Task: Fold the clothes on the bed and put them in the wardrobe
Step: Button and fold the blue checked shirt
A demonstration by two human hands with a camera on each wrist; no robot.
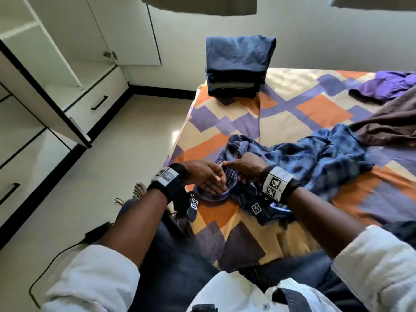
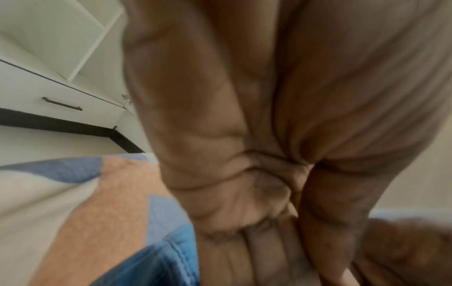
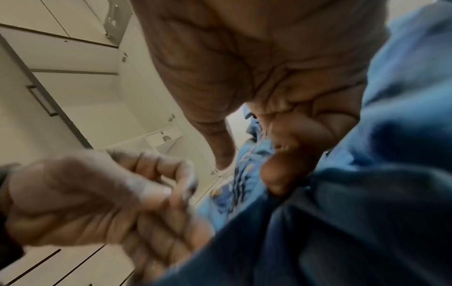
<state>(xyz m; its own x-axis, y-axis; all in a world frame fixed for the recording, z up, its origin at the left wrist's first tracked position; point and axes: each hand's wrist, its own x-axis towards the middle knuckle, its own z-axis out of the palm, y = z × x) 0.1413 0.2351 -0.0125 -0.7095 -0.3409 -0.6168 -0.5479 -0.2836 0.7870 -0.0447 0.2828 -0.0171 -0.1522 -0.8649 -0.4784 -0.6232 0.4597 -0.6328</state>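
Observation:
A crumpled blue patterned shirt (image 1: 315, 158) lies on the near side of the bed (image 1: 304, 109), and both my hands are at its collar end. My right hand (image 1: 243, 170) grips the cloth with curled fingers, its forefinger pointing left; the right wrist view shows those fingers (image 3: 281, 174) dug into the blue shirt (image 3: 367, 193). My left hand (image 1: 209, 179) rests on the shirt's edge with fingers nearly straight, touching the right hand. In the left wrist view its palm (image 2: 244, 135) fills the frame over the blue shirt (image 2: 151, 267). A folded stack of dark blue clothes (image 1: 238, 66) sits at the bed's far corner.
The white wardrobe (image 1: 56, 70) stands at the left with a door (image 1: 40, 102) swung open over the floor and drawers (image 1: 99, 102) below bare shelves. A purple garment (image 1: 387, 84) and a brown one (image 1: 387, 124) lie unfolded at the right. A black cable and adapter (image 1: 96, 233) lie on the floor.

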